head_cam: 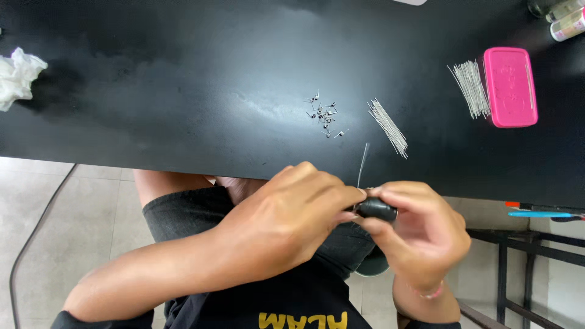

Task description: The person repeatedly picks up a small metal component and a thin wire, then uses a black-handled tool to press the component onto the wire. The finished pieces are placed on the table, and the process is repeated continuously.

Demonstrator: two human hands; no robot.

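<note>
Both hands (359, 213) pinch a black tool (376, 209) (wire piles (387, 127) beyond).

A black desk (183, 91) with a dull sheen fills the upper part of the view. At nine to ten o'clock, by its left edge, lies a crumpled white tissue (17, 76). Near the middle sits a small heap of bent wire pieces (323, 114), and just to its three o'clock a bundle of straight thin wires (388, 127) lies aslant. Towards two o'clock a second bundle of wires (471, 88) lies beside a pink box (510, 86). At the top right corner, small bottles (563, 17) stand.
</note>
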